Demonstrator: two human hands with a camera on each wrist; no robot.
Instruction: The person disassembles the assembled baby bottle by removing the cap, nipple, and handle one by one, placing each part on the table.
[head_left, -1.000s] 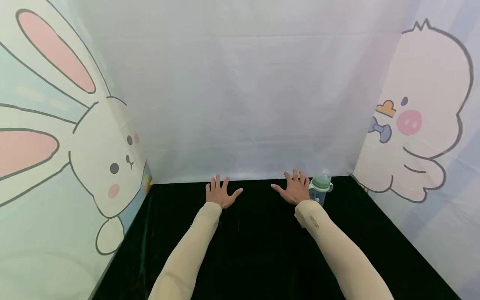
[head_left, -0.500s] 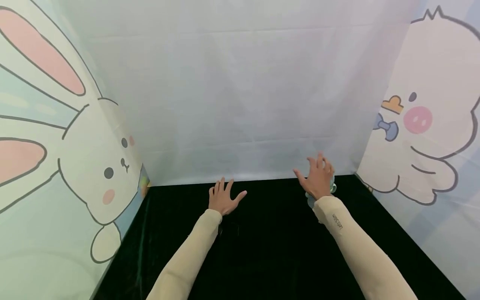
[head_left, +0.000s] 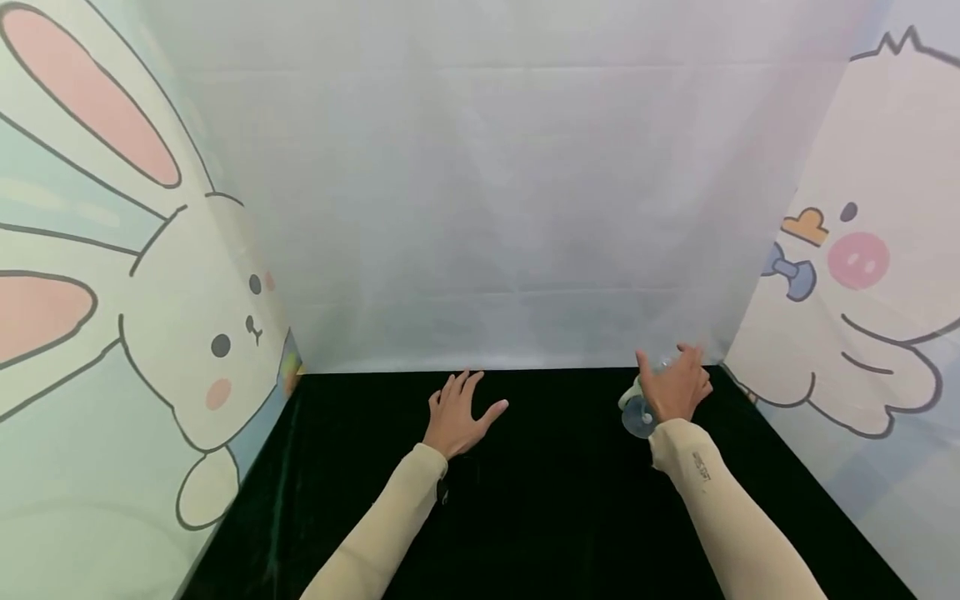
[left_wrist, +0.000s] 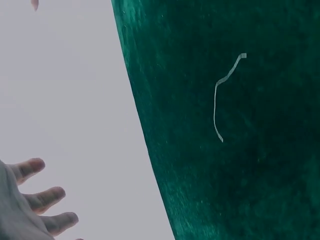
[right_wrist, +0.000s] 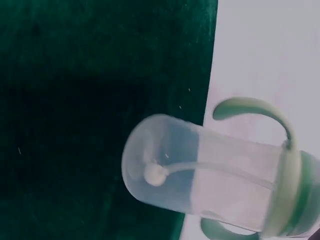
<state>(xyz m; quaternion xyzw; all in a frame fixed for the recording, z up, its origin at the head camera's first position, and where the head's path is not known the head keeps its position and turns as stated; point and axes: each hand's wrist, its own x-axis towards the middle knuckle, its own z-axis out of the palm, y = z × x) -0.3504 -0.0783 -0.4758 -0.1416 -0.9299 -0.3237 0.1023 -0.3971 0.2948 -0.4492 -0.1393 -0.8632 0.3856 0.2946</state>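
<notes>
My right hand (head_left: 677, 390) reaches over a clear baby bottle (head_left: 637, 419) near the back right of the dark green cloth, its thumb and fingers around the upper part. The bottle tilts, its rounded base turned towards me. In the right wrist view it lies across the frame, showing pale green handles (right_wrist: 287, 190), a green collar (right_wrist: 306, 195) and a straw (right_wrist: 215, 167) ending in a white ball (right_wrist: 156, 174). Its top end runs out of that frame, where the grip is hidden. My left hand (head_left: 456, 417) is spread, palm down, holding nothing, over the cloth left of centre.
A dark green cloth (head_left: 525, 500) covers the table. Behind stands a pale wall sheet (head_left: 487, 208); side sheets carry a drawn rabbit (head_left: 195, 350) and a drawn chick (head_left: 885, 333). A thin pale strip (left_wrist: 216, 100) lies on the cloth.
My right hand has moved right, over the baby bottle, and its fingers have curled in. The bottle has gone from upright to tilted. My left hand has shifted slightly right and nearer.
</notes>
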